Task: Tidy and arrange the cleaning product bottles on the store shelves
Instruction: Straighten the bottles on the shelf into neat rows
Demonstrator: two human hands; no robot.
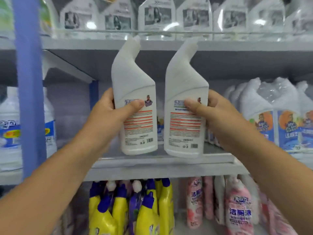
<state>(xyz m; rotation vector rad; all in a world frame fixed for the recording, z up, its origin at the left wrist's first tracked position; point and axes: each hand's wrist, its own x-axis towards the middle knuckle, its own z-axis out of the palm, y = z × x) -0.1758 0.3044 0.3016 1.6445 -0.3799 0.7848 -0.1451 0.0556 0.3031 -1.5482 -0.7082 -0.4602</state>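
I hold two white angled-neck cleaner bottles upright, side by side, in front of the middle shelf. My left hand grips the left bottle around its lower body, thumb across the label. My right hand grips the right bottle the same way. Both show their back labels with red text lines and barcodes. Their bases hover just above the shelf's front edge. The bottles are close but not touching.
Matching white bottles with blue-orange labels stand at the right of the middle shelf. Large jugs stand left, beyond a blue upright post. Clear jugs fill the top shelf. Yellow bottles and pink bottles crowd the bottom shelf.
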